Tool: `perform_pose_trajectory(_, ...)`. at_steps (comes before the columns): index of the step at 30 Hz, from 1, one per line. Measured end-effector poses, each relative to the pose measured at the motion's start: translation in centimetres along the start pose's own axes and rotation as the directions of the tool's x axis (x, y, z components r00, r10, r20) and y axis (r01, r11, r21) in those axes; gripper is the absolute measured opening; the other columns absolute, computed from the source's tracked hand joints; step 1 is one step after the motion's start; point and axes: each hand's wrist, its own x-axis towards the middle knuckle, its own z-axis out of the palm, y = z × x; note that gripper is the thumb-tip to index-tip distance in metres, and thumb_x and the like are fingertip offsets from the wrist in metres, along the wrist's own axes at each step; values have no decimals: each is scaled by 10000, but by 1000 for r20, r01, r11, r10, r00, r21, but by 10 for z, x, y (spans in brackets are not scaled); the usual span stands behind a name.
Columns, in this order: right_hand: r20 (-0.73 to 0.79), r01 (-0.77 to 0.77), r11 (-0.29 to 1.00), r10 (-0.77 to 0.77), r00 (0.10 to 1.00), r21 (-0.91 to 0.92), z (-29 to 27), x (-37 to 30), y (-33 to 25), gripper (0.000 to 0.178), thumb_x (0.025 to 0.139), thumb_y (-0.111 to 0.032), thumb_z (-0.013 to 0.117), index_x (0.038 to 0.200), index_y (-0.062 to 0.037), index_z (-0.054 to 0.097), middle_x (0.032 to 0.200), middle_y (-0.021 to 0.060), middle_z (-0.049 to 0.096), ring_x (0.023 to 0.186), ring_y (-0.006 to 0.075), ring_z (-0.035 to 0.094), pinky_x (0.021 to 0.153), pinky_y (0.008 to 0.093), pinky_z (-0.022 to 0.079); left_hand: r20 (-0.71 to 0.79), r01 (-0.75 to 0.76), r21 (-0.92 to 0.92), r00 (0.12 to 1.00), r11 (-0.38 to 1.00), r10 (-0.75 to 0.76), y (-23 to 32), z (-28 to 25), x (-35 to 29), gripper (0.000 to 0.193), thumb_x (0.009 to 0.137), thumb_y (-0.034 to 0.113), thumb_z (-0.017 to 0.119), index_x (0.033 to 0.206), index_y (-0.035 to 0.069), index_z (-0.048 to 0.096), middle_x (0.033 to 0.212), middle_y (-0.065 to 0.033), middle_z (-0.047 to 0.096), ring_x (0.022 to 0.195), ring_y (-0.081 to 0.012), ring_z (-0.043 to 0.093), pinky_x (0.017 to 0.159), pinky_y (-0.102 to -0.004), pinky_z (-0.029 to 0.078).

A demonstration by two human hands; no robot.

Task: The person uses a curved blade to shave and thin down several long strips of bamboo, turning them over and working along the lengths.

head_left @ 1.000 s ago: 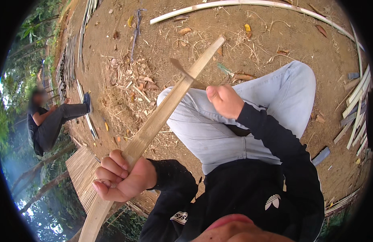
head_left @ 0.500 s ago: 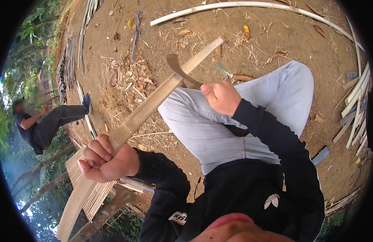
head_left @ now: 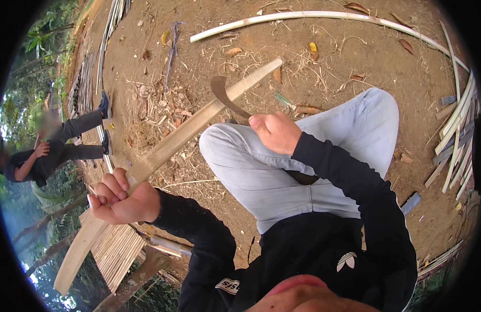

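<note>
A long pale split-bamboo strip runs slantwise from the lower left up past my knee. My left hand is closed around it near its lower part, with the lower end sticking out beyond the fist. In front of my lap, my right hand grips a sickle, thumb on top; its handle is hidden by the fingers. The curved brown blade crosses over the strip's upper part; whether it touches the strip I cannot tell.
Shavings and dry leaves litter the dirt beyond the strip. A long pale bamboo strip lies farther off. Cut strips are piled at right, and a bundle of thin slats rests at lower left. Another person is at far left.
My left hand has moved left with the bamboo strip. My right hand and the sickle have shifted slightly left and down in the view. The other person has changed stance, both legs now showing.
</note>
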Motion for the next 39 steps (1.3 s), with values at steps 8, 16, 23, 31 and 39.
perform_pose_trajectory(8, -38, -181, 966, 177, 984, -187, -1, 10, 21, 553, 984, -449, 348, 782, -12, 622, 624, 249, 581, 623, 449, 590, 604, 525, 469, 14, 33, 10, 999, 999, -33, -12, -7, 19, 418, 880, 205, 464, 550, 189, 207, 460, 53, 235, 395, -72, 228, 399, -222, 214)
perform_pose_trajectory(16, -131, -320, 911, 295, 946, -260, -23, 26, 47, 558, 985, -454, 340, 759, -15, 602, 641, 237, 596, 636, 438, 601, 580, 520, 469, 31, 7, 34, 999, 999, -8, -12, 1, 19, 397, 876, 198, 455, 563, 185, 210, 470, 46, 228, 401, -79, 227, 400, -230, 216)
perform_pose_trajectory(23, -216, -371, 882, 318, 923, -291, -27, 21, 48, 619, 979, -490, 312, 760, -17, 647, 681, 221, 631, 679, 421, 628, 622, 525, 490, -26, 20, 33, 999, 999, -19, -11, 1, 4, 385, 877, 181, 455, 573, 182, 218, 485, 45, 232, 403, -77, 235, 390, -240, 216)
perform_pose_trajectory(31, -246, -404, 884, 348, 905, -236, 4, 23, 68, 533, 961, -474, 324, 952, -69, 670, 847, 252, 640, 851, 452, 599, 752, 544, 450, 33, -72, -142, 996, 987, 78, 10, -7, 3, 296, 924, 135, 448, 678, 156, 285, 509, 40, 247, 393, -57, 234, 362, -216, 238)
perform_pose_trajectory(39, -181, -118, 971, 80, 980, -208, -4, -3, 39, 491, 966, -437, 367, 805, -31, 593, 700, 221, 602, 716, 437, 577, 655, 482, 470, 102, -57, -245, 991, 968, 84, 6, 30, -16, 257, 920, 92, 441, 724, 147, 284, 530, 38, 254, 405, -57, 237, 383, -221, 252)
